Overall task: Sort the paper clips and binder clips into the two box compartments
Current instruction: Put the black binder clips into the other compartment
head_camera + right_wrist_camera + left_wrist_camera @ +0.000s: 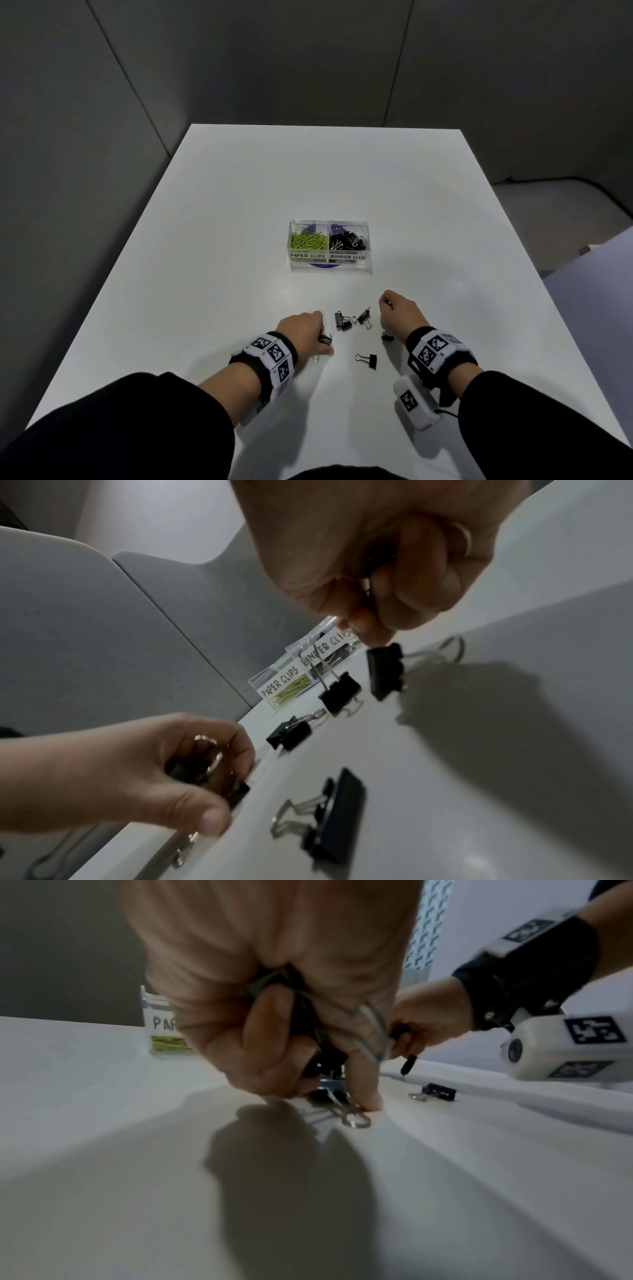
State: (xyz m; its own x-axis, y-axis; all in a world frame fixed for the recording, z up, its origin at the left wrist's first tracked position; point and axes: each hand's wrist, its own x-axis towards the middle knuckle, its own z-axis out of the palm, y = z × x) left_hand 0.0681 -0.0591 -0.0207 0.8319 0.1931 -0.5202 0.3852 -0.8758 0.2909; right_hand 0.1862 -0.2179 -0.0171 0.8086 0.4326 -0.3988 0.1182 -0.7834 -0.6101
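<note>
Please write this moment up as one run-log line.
left hand: grips binder clips | right hand: curled round a clip, little shows | loose binder clips on table | box: both compartments filled

Hands among binder clips
Right hand is gripping metal near the labelled box; left hand is holding clips.
</note>
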